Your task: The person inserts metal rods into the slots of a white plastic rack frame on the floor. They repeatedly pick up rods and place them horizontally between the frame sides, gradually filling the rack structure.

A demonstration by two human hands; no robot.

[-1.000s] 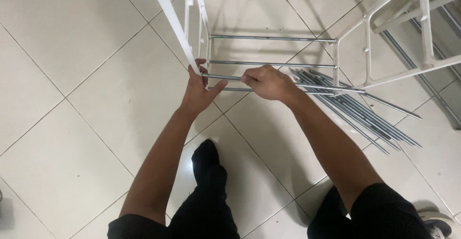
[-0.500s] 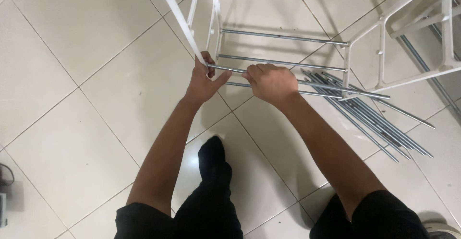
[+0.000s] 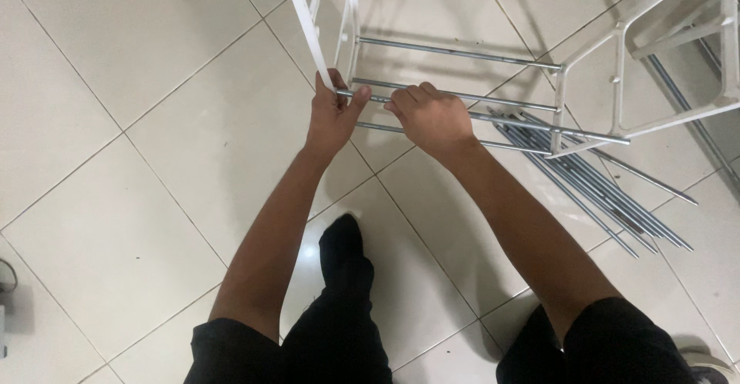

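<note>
On a white tiled floor (image 3: 139,160), left hand (image 3: 333,118) grips the white frame (image 3: 312,25); right hand (image 3: 432,118) clasps a metal rod (image 3: 501,120).

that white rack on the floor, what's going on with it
A person stands over a white rack frame on the tiled floor. The left hand grips the frame's side piece where a metal rod meets it; the right hand is closed over that rod. A bundle of spare rods lies beside it.

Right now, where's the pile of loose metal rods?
In the head view the loose metal rods lie on the tiled floor to the right, under the right-hand white frame, beyond the right hand.
</note>
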